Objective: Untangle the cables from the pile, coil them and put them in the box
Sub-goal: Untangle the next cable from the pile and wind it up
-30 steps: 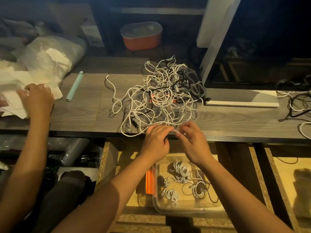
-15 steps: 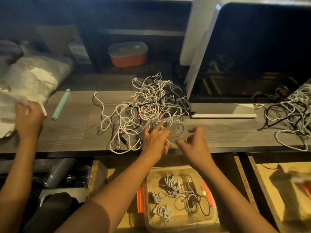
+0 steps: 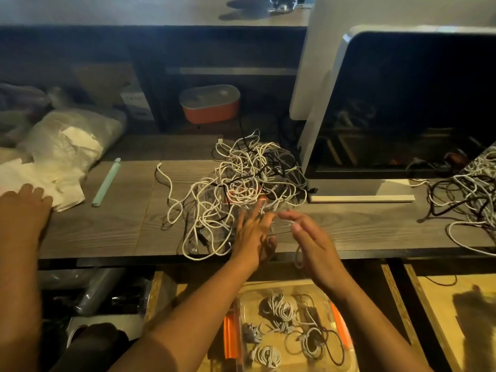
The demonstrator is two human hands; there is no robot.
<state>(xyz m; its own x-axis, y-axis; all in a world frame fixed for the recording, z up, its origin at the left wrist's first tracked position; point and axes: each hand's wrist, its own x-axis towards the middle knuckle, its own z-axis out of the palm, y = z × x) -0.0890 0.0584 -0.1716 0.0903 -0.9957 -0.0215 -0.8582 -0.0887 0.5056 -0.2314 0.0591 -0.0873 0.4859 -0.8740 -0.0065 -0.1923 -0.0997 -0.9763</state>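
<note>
While the tabletop [image 3: 107,232] carries the pile [image 3: 241,183] at its middle, the box [image 3: 340,324] sits just below its front edge, probably so coils [image 3: 279,310] drop straight in. The left hand [image 3: 253,234] reaches forward, fingers straight and spread, touching the pile's near edge. The right hand [image 3: 314,242] hovers beside it, fingers loosely curved. A white cable [image 3: 296,255] loops at its palm; whether pinched, I cannot tell.

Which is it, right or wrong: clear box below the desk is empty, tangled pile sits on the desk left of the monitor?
Wrong on the box: the clear box below the desk already holds several coiled cables, per the head view. The tangled pile does sit on the desk left of the monitor.
</note>
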